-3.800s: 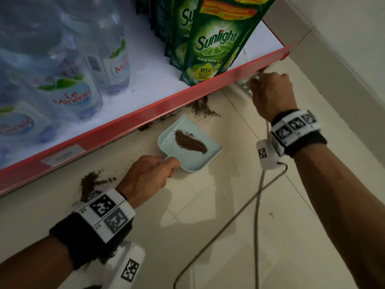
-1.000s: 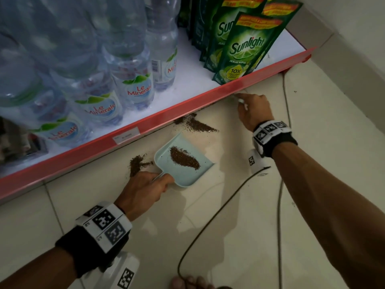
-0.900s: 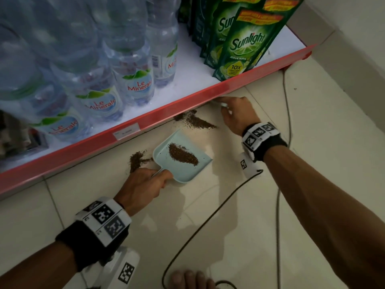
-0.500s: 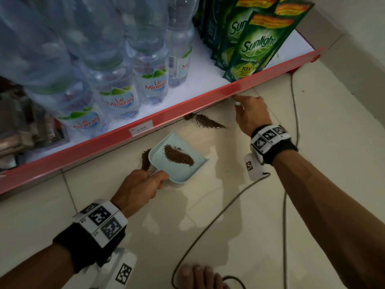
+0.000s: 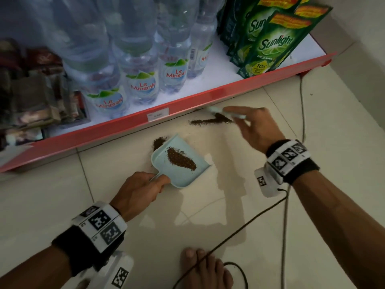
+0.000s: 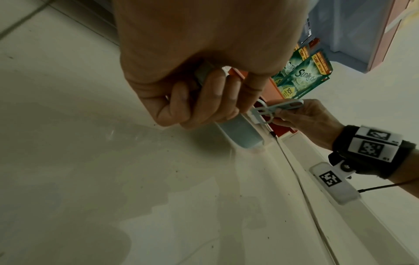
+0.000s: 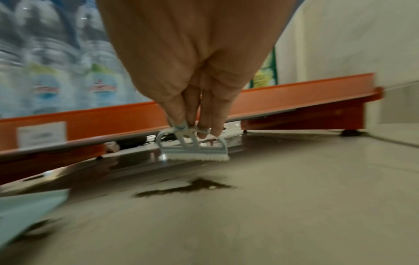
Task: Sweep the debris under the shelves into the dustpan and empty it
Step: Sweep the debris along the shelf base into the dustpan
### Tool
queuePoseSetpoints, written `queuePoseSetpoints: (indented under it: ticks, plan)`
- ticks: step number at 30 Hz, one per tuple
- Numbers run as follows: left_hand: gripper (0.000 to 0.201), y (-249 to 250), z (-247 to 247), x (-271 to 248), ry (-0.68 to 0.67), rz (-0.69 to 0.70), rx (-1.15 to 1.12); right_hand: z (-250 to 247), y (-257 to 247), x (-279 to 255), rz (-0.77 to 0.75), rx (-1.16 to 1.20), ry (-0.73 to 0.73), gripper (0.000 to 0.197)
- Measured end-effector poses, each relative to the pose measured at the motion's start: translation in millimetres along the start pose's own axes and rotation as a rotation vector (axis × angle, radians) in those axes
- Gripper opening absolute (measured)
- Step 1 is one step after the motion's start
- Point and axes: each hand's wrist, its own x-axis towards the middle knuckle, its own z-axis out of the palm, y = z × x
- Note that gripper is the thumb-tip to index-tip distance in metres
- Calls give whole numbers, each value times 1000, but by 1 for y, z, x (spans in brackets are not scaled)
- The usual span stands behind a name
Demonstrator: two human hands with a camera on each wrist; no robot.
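The left hand (image 5: 139,189) grips the dustpan (image 5: 180,165) handle; one pile already lies in the pan, on the floor. Right of it, loose debris (image 5: 210,121) awaits. Far right, the right hand (image 5: 253,127) pinches a brush (image 7: 193,148). Sweeping is underway; next, brush that pile leftward into the pan.

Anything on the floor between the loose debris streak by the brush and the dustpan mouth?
Nothing visible. Only bare tile lies between the dark brown debris streak and the pale blue plastic dustpan.
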Motion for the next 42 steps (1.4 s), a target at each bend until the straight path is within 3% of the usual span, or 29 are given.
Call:
queuePoseSetpoints:
  ticks: [3, 6, 13, 16, 19, 22, 24, 27, 31, 34, 38, 42]
  plan:
    - [38, -6, -1, -7, 6, 0, -1, -9, 25, -5, 232, -154, 77, 30]
    - [38, -7, 0, -10, 9, 8, 4, 2, 24, -12, 419, -197, -13, 32]
    - [39, -6, 8, -13, 4, -9, -57, 49, -64, -38, 176, -7, -110, 31]
    - [39, -9, 8, -15, 3, -19, -66, 38, -64, -33, 235, 12, -38, 30]
    - [39, -12, 4, -17, 15, -33, -84, 18, -30, -14, 385, -158, 87, 30]
    - [38, -15, -1, -17, 32, -36, -118, 11, 9, 12, 563, -291, 44, 33]
    - [37, -16, -3, -17, 41, -39, -136, 16, 14, 25, 585, -251, 13, 33]
    - [37, -16, -3, -18, 33, -39, -140, 31, -5, 33, 467, -150, -13, 34]
    - [38, -17, -6, -17, 40, -37, -151, 47, -48, 16, 144, -43, -189, 31]
    - [39, -20, -10, -17, 49, -32, -172, 41, -58, 0, 47, -19, -170, 28]
    - [37, -22, -11, -18, 53, -48, -180, 28, -29, 3, 221, -121, 58, 32]
    - [37, -20, -8, -21, 31, -53, -159, 32, -3, 26, 489, -183, 73, 35]
